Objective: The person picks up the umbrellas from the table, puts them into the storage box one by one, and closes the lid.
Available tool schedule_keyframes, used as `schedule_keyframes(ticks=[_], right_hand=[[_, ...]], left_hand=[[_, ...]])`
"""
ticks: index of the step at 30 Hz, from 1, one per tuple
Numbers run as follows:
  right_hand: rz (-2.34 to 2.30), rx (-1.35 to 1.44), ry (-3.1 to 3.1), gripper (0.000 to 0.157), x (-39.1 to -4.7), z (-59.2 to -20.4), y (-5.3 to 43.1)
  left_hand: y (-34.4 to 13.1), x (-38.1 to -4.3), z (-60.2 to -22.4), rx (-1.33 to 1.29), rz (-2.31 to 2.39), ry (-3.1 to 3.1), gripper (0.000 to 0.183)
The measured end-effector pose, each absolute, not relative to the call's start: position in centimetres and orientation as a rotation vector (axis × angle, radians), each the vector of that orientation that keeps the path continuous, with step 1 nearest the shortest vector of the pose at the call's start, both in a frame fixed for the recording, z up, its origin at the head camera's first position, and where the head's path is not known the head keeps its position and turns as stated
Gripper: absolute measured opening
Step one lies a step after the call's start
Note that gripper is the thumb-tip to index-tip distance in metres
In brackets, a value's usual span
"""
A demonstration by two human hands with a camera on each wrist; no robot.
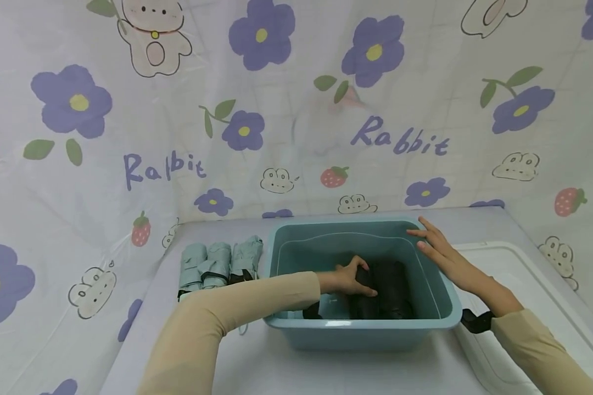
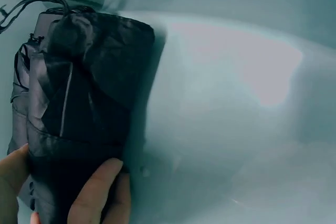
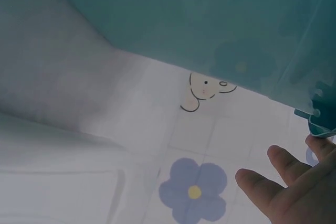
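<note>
My left hand (image 1: 348,277) reaches into a blue-green plastic bin (image 1: 346,334) and holds a black drawstring pouch (image 2: 84,98), thumb on one side and fingers on the other. A thin black cord loops from the pouch's top end. Right beside it in the bin lies another black bundle (image 1: 392,288); the two partly overlap in the left wrist view. My right hand (image 1: 452,263) is at the bin's right rim with its fingers spread and nearly straight. In the right wrist view its fingertips are close to a corner of the rim, and it holds nothing.
Several rolled pale blue-green fabric bundles (image 1: 217,263) with black straps stand in a row left of the bin. A white lid (image 1: 514,296) lies on the table to the right, under my right forearm. Behind the table hangs a flower-patterned curtain (image 1: 306,137).
</note>
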State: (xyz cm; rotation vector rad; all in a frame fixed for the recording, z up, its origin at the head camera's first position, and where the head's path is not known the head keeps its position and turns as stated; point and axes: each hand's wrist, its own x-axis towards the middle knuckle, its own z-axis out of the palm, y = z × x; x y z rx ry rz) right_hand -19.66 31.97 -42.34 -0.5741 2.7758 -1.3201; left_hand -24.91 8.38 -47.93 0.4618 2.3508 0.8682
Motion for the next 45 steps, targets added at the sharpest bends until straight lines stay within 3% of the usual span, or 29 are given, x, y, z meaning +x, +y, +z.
schedule_keyframes(ticks=[19,31,45], right_hand=[[-1.325,-0.573,2.776,0.043,-19.6,-42.3,31.9],[-1.328,-0.577,2.787,0.044,-19.9,-42.3,31.8],[-1.33,-0.567,2.791,0.043,-19.8,-42.4,31.7]], left_hand=[[8.0,-25.3,-46.6,0.389,1.041,1.954,0.056],[7.5,-26.4,-43.9,0.441,0.685,1.944,0.067],[6.6,-27.0,-42.5,0.532,0.593,1.931,0.064]])
